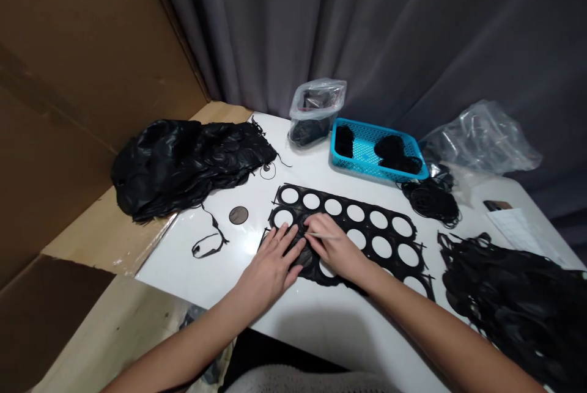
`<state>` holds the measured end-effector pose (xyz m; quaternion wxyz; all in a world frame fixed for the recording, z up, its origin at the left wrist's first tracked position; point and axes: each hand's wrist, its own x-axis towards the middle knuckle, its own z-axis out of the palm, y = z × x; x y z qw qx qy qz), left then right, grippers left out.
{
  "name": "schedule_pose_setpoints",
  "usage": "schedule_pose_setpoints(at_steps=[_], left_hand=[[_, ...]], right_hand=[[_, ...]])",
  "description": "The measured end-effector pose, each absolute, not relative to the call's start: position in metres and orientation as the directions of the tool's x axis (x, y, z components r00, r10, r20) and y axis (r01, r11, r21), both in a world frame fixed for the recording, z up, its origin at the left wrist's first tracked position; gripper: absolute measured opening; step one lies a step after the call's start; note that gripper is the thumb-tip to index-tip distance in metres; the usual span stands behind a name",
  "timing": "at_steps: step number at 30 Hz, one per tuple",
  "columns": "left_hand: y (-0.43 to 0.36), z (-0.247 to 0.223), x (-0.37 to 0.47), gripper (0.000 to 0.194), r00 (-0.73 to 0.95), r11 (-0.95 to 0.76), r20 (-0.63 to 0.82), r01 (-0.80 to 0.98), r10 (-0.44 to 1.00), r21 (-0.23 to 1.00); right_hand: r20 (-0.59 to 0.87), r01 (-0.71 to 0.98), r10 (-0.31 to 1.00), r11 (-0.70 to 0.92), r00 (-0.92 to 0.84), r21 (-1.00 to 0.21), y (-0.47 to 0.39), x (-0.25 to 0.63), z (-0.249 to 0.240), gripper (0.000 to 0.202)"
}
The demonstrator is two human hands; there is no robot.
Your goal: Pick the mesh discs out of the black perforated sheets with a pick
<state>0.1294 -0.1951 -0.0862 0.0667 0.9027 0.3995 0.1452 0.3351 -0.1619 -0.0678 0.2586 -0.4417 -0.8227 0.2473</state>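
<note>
A black sheet (367, 228) with rows of round holes lies flat on the white table. My left hand (275, 258) rests on its left end, fingers spread, pressing the sheet. Close beside it, my right hand (330, 243) pinches a thin pale stick (324, 235), its tip down at the sheet near my left fingertips. A dark round disc (238, 216) lies on the table left of the sheet. Below the disc is a looped black scrap (208, 245). What lies under my palms is hidden.
A pile of black sheets (183, 164) is at the left, another black heap (513, 301) at the right. Behind stand a blue basket (362, 167) with black rings, a plastic bag (314, 115) and a clear bag (490, 139). A cardboard box (82, 51) borders the left.
</note>
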Motion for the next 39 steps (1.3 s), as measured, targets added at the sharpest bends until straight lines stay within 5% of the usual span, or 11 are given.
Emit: schedule_pose_setpoints(at_steps=[4, 9, 14, 21, 29, 39], left_hand=[[-0.194, -0.086, 0.13, 0.048, 0.638, -0.673, 0.215, 0.7, 0.739, 0.237], [-0.194, -0.084, 0.13, 0.048, 0.63, -0.673, 0.237, 0.699, 0.74, 0.243], [-0.212, -0.082, 0.122, 0.049, 0.632, -0.68, 0.251, 0.681, 0.733, 0.271], [-0.227, -0.083, 0.116, 0.05, 0.63, -0.671, 0.23, 0.699, 0.741, 0.248], [-0.253, -0.078, 0.111, 0.046, 0.643, -0.688, 0.245, 0.687, 0.725, 0.233], [-0.255, -0.08, 0.11, 0.045, 0.634, -0.677, 0.238, 0.695, 0.736, 0.241]], right_hand=[[0.253, 0.698, 0.873, 0.486, -0.417, -0.526, -0.146, 0.34, -0.072, 0.019], [0.283, 0.676, 0.959, 0.215, -0.011, -0.705, -0.121, 0.366, -0.055, 0.018], [0.277, 0.654, 0.956, 0.272, -0.099, -0.706, -0.142, 0.367, -0.044, 0.019], [0.283, 0.655, 0.927, 0.054, 0.248, -0.753, -0.122, 0.396, -0.048, 0.031], [0.144, 0.53, 0.924, 0.325, -0.353, -0.783, -0.2, 0.335, -0.046, 0.017], [0.076, 0.466, 0.903, 0.288, -0.422, -0.837, -0.21, 0.33, -0.06, 0.014]])
